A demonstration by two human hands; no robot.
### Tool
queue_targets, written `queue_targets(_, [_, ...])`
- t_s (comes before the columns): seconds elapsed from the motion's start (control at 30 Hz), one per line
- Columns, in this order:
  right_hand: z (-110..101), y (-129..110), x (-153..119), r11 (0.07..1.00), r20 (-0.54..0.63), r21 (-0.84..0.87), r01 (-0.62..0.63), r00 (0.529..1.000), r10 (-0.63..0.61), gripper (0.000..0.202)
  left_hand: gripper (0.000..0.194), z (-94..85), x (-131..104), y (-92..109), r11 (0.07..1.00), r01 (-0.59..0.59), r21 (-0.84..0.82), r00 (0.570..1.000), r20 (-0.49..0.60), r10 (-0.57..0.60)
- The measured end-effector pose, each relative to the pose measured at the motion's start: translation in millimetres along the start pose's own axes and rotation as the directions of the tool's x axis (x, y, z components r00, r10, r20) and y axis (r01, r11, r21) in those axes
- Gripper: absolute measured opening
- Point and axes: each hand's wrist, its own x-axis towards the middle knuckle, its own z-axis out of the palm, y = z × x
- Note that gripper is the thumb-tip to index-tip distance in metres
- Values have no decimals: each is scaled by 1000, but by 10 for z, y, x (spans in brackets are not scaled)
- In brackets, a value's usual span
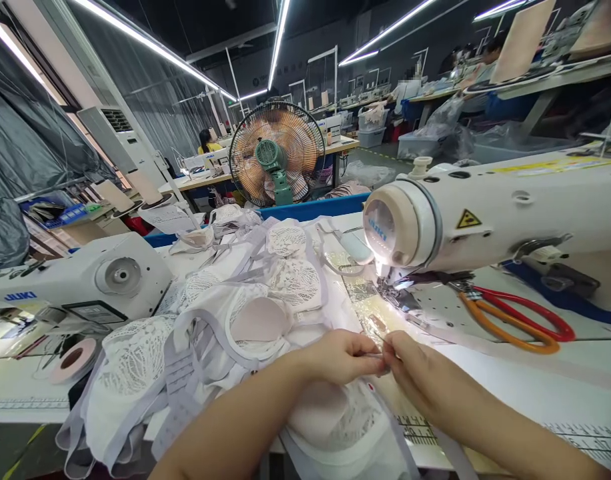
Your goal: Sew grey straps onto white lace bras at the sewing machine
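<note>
My left hand (338, 357) and my right hand (418, 373) meet at the front of the sewing table, fingertips pinched together. A thin strip or thread between them is too small to make out. Just below lies a white lace bra (330, 417) with grey-lilac edging, partly behind my left forearm. Beyond my fingers, the lit needle area of a white sewing machine (403, 223) stands over the table. Several more lace bras (290, 277) are heaped to the left, one showing a smooth beige cup (260, 320).
Scissors with orange and red handles (515, 320) lie under the machine arm. A second sewing machine (120, 273) is at left, with a pink tape roll (74, 360) near it. A large fan (278, 153) stands behind the table. Ruler markings (585, 433) run along the front edge.
</note>
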Motion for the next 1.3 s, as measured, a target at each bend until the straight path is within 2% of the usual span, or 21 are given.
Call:
queue_targets(0.1, [6, 130, -32, 988, 0, -129, 81, 997, -82, 19, 12, 5, -10, 45, 990, 53, -134, 999, 1, -53])
queue_targets(0.27, [-132, 356, -119, 978, -90, -209, 7, 996, -27, 16, 17, -24, -34, 97, 984, 49, -174, 998, -40, -57])
queue_targets(0.33, [-189, 350, -130, 981, -128, -190, -35, 992, 10, 12, 17, -33, -25, 86, 987, 60, -146, 997, -44, -67])
queue_targets(0.4, [-224, 280, -116, 995, -138, -88, -55, 990, 43, 11, 18, -35, -16, 70, 992, 67, -104, 996, -48, -72])
queue_targets(0.47, [-243, 185, -82, 996, -76, 56, -62, 995, 66, 12, 21, -34, -15, 58, 996, 66, -67, 996, -55, -70])
queue_targets(0.53, [-253, 107, -42, 984, 55, 160, -74, 996, 66, 19, 22, -37, -19, 51, 997, 58, -51, 997, -46, -61])
queue_targets(0.63, [-264, 71, 1, 972, 225, 188, -139, 970, 95, 17, 22, -48, -27, 47, 998, 40, -57, 999, -4, -41])
queue_targets(0.73, [-269, 97, 22, 966, 261, 146, -212, 950, 169, 24, 21, -53, -39, 58, 998, 47, -40, 998, 38, -46])
queue_targets(0.8, [-262, 115, 32, 956, 247, 122, -266, 941, 230, 28, 25, -40, -57, 73, 999, 33, 9, 999, 38, -33])
queue_targets(0.9, [-237, 124, 51, 935, 216, 110, -337, 926, 309, 30, 44, 13, -89, 92, 968, -46, 247, 997, -52, 60])
queue_targets(0.93, [-228, 125, 57, 929, 211, 117, -350, 923, 321, 30, 43, 35, -96, 97, 940, -68, 333, 990, -95, 105])
queue_targets(1.0, [-219, 127, 69, 919, 204, 139, -368, 919, 337, 30, 28, 72, -100, 108, 903, -97, 418, 971, -161, 179])
queue_targets(1.07, [-228, 133, 74, 912, 200, 157, -379, 916, 347, 30, 12, 90, -91, 127, 899, -130, 419, 955, -190, 227])
queue_targets(1.17, [-259, 133, 51, 905, 108, 176, -387, 922, 373, 27, 17, 80, -72, 157, 897, -160, 413, 943, -206, 263])
queue_targets(1.23, [-271, 107, 9, 908, -24, 189, -375, 922, 386, 24, 20, 66, -62, 163, 927, -109, 359, 953, -229, 201])
queue_targets(1.3, [-263, 52, -44, 910, -125, 207, -359, 913, 388, 22, 17, 54, -52, 153, 972, -39, 232, 965, -242, 96])
